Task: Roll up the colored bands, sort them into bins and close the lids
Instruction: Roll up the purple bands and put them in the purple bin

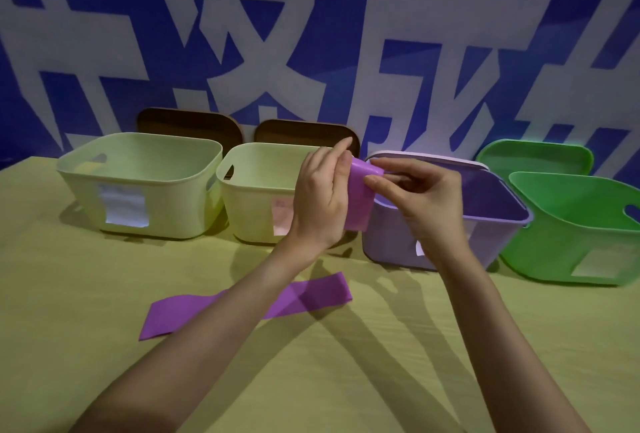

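Four bins behind the hands, two pale green bins [142,186] [256,193], one purple bin [446,235], one green bin [571,228], two purple bands, one held band [360,197], one flat band [311,295] under the arms, two brown lids [188,126] [304,131], one purple lid [429,158], one green lid [533,155], two hands

smooth plastic bins [145,186], matt tablecloth [346,363]

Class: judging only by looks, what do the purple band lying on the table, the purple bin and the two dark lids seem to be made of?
Purple band: thin, matte, slightly see-through, probably rubber or latex. Purple bin: moulded plastic, smooth, rounded corners. Dark lids: brown with paler edges, perhaps wood or bamboo; too dim to tell.
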`<state>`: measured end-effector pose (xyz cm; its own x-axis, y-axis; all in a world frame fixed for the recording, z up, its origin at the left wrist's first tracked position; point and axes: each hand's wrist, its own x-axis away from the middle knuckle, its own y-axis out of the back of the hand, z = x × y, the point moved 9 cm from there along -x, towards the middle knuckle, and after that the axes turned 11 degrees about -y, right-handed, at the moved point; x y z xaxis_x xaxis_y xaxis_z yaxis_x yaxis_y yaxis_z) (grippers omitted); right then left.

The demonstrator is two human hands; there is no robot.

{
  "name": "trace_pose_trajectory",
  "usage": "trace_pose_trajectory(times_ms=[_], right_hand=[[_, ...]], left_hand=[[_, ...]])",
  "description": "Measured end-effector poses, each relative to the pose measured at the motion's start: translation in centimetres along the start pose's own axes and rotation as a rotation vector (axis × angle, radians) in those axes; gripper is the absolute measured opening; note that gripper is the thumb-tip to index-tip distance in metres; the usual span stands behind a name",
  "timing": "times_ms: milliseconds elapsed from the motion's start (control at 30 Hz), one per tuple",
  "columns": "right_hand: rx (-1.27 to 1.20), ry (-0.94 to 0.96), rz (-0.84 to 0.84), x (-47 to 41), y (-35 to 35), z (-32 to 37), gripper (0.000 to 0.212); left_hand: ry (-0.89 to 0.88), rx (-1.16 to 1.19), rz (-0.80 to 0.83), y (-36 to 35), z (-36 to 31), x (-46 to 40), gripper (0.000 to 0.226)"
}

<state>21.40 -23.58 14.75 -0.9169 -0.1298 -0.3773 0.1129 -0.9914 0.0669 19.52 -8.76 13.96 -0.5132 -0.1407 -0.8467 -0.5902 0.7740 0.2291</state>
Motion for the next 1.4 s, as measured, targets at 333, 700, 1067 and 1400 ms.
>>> trace_pose_trajectory(times_ms=[333, 700, 1067, 1400], right_hand=[[0.007, -0.062, 0.060, -1.6, -0.6, -2.1, 0.028], [-0.030, -0.072, 0.025, -2.5, 0.3, -2.2, 0.027], [0.157, 0.054, -0.045, -2.6, 0.8, -1.6, 0.031], [0.159, 0.106, -0.041, -2.3, 0.4, -0.7, 0.033]], left_hand=[[0.018, -0.063, 0.059, -1.5, 2.2, 0.0, 0.045], [0.472, 0.588, -0.012, -2.6, 5.2, 0.4, 0.031], [0.444, 0.504, -0.060, -1.6, 5.9, 0.1, 0.019], [0.549, 0.600, -0.128, -1.4, 5.8, 0.4, 0.010]])
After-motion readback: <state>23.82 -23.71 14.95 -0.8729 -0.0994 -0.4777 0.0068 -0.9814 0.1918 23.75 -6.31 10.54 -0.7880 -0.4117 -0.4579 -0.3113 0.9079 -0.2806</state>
